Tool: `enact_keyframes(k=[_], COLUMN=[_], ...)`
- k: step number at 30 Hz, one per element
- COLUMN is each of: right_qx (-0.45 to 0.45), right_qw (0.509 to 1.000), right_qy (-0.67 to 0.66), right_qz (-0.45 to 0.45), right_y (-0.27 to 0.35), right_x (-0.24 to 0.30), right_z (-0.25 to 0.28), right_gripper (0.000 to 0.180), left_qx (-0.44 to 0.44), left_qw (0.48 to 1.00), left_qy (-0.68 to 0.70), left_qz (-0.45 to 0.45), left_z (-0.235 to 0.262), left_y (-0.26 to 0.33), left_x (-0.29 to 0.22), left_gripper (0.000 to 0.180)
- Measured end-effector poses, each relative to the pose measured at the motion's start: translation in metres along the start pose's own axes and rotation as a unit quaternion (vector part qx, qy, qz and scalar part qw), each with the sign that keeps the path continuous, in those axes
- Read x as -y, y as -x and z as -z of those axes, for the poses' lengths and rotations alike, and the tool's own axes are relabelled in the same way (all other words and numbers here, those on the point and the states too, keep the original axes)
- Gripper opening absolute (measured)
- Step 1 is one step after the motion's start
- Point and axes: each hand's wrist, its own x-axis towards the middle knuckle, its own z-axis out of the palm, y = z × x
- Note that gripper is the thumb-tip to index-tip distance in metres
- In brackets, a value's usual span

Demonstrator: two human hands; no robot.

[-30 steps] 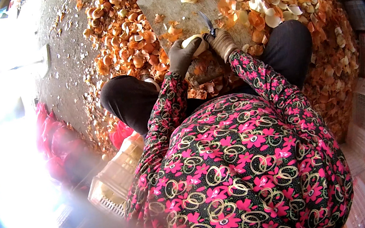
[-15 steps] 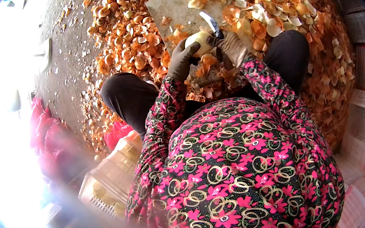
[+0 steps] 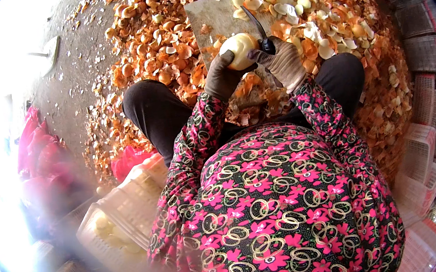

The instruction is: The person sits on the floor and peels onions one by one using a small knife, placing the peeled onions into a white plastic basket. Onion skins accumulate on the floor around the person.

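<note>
Both my hands wear grey-brown gloves and meet over a worn board (image 3: 204, 14). In my left hand (image 3: 221, 76) is a peeled, pale onion (image 3: 239, 49), its fingers curled around the near left side. My right hand (image 3: 284, 61) closes on the black handle of a knife (image 3: 255, 23), whose curved blade points up and away from me. The right thumb reaches to the onion's right side. Loose skins and pale peeled layers (image 3: 289, 10) lie on the board's far right part, and brown skins are heaped beneath my hands.
Unpeeled onions (image 3: 151, 65) and skins spread across the floor to the left. At lower left stands a white plastic crate (image 3: 122, 203) holding pale onions, beside pink plastic bags (image 3: 40, 143). Stacked crates (image 3: 425, 119) line the right side. My bent knees (image 3: 150, 103) flank the board.
The onion has turned to show a rounder, cleaner side. The knife's blade has swung more upright and shows dark instead of bright. The whole view has shifted slightly.
</note>
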Motion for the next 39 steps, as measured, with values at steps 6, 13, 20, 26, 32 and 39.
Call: enact_keyframes(k=[6, 13, 20, 26, 32, 39], right_qx=[0.011, -0.051, -0.057, -0.040, -0.060, -0.059], right_qw=[1.000, 0.989, 0.942, 0.959, 0.991, 0.978], right_qy=[-0.001, 0.139, 0.329, 0.275, -0.066, -0.117], right_qz=[-0.002, 0.027, 0.025, -0.051, -0.101, -0.164], right_y=[0.000, 0.000, -0.011, -0.027, -0.042, -0.041], right_x=[0.011, 0.010, -0.007, -0.015, -0.050, -0.070], right_z=[0.007, 0.002, -0.003, -0.007, -0.020, -0.022], right_gripper=[0.036, 0.034, 0.032, 0.035, 0.014, 0.026], left_qx=[0.003, -0.067, -0.116, -0.124, -0.114, -0.131], left_qw=[1.000, 0.992, 0.963, 0.966, 0.970, 0.962], left_qy=[-0.002, -0.092, -0.224, -0.220, -0.213, -0.238], left_qz=[-0.027, -0.060, -0.093, -0.057, -0.035, -0.004], left_z=[-0.009, -0.015, -0.007, 0.001, 0.010, 0.013], left_y=[0.002, 0.004, -0.001, -0.008, -0.011, -0.006], left_x=[-0.004, -0.010, -0.013, -0.011, -0.003, 0.002], left_gripper=[0.073, 0.066, 0.070, 0.071, 0.071, 0.063])
